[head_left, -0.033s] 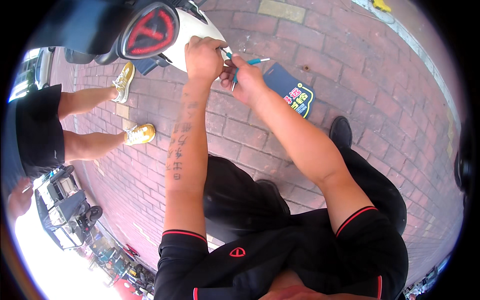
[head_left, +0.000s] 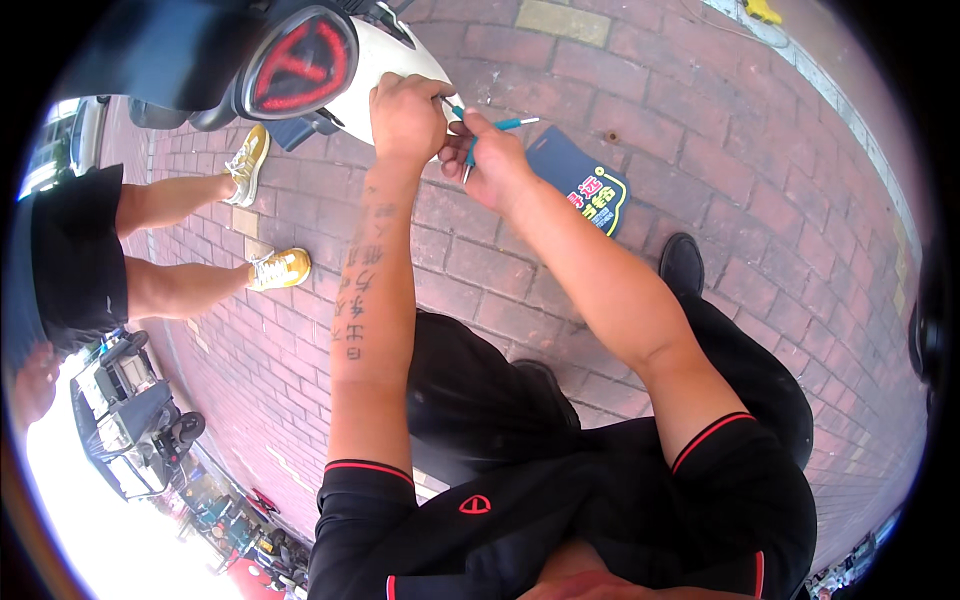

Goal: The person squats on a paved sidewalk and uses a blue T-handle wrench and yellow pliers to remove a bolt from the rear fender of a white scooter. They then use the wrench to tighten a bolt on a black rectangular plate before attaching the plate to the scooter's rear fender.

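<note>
Right fingers [head_left: 453, 153] clamp the teal tool [head_left: 508, 124] between them, ends jutting past; left fingers [head_left: 424, 88], grip unclear.

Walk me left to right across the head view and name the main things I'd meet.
Bystander's black shorts → rounded red-and-black tail light → bare left hand → bare right hand → flat dark-blue panel with colourful print → rounded black shoe → small bright-yellow object at the top edge.

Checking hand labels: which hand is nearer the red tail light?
Left. The left hand is just right of the red tail light; the right hand is farther right, beyond the left.
</note>
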Tool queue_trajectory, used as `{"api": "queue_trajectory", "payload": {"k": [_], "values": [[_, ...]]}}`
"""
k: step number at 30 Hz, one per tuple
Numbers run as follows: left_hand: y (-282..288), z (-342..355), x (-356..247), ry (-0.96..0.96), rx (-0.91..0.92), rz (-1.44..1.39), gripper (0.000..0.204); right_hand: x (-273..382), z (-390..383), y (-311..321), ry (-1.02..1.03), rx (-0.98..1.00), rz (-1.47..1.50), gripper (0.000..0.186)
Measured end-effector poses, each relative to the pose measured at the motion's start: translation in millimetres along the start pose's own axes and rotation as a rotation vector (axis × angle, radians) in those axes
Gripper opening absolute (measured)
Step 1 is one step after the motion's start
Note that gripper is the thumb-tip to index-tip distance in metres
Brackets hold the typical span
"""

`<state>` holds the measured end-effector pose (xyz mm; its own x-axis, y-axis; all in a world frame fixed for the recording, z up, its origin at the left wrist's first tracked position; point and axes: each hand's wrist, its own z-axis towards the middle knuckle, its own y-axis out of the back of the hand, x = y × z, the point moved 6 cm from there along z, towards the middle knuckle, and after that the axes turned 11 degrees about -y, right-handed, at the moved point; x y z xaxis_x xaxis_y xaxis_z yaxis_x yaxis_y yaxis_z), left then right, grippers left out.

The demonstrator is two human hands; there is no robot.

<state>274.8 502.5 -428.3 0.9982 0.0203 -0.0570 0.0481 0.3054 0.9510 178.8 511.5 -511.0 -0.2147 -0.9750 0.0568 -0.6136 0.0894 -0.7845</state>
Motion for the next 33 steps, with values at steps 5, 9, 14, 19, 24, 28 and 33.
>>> {"api": "queue_trajectory", "payload": {"k": [5, 9, 14, 19, 24, 28, 33], "values": [[1, 2, 2, 0.002, 0.012, 0.0, 0.02, 3, 0, 3, -0.122, -0.007, 0.063, 0.035], [3, 3, 1, 0.018, 0.015, -0.044, 0.02, 12, -3, -2, 0.038, 0.017, -0.216, 0.037], [4, 0, 0, -0.027, -0.013, -0.028, 0.018, 25, -8, 4, 0.69, -0.228, -1.135, 0.031], [4, 0, -5, -0.071, -0.035, -0.029, 0.013, 36, -20, -4, 1.135, -0.356, -1.572, 0.016], [0, -2, -1, -0.06, -0.06, -0.007, 0.012, 40, -45, -1, 1.376, -0.408, -1.373, 0.023], [5, -3, -1, -0.065, -0.057, -0.01, 0.011, 36, -55, 57, 1.188, -0.535, -0.754, 0.021], [2, -2, -5, -0.07, -0.051, -0.009, 0.012, 16, -34, 63, 0.521, -0.34, -0.541, 0.024]]}}
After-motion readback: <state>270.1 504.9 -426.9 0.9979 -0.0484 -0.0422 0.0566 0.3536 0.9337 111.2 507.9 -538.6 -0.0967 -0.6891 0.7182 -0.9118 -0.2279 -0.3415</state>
